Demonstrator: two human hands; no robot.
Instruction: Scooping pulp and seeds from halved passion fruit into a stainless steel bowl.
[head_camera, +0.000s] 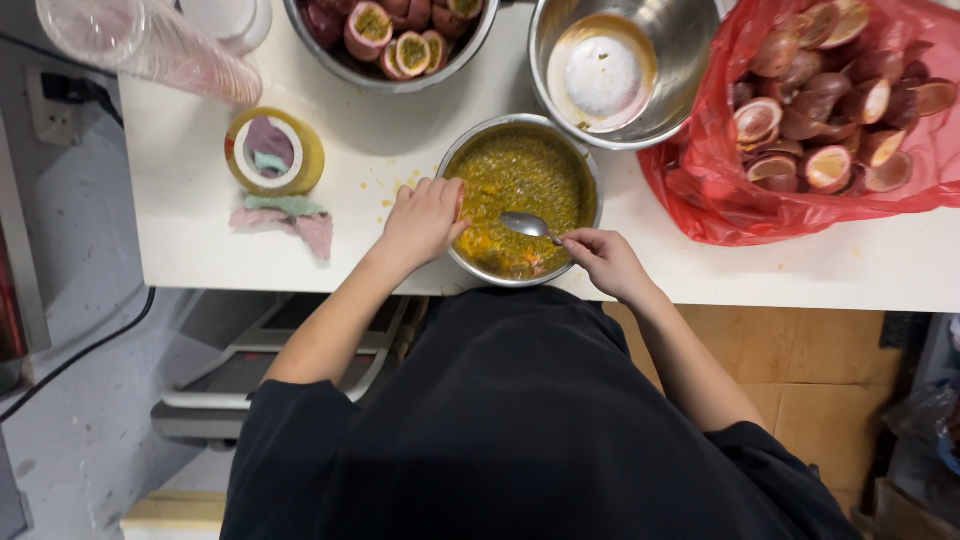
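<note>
A steel bowl (592, 172) full of yellow seedy passion fruit pulp sits at the counter's front edge. My left hand (423, 221) grips the bowl's left rim, and something reddish shows under its fingers, too hidden to name. My right hand (607, 260) pinches the handle of a metal spoon (527, 225), whose bowl hovers over the pulp near the front of the steel bowl.
At the back stand a steel bowl of halved passion fruits (395, 45) and another steel bowl (690, 60) holding a white lump in liquid. A red plastic bag of emptied shells (720, 180) lies right. A yellow-lidded jar (274, 150), a crumpled cloth (290, 218) and stacked clear cups (150, 45) are left.
</note>
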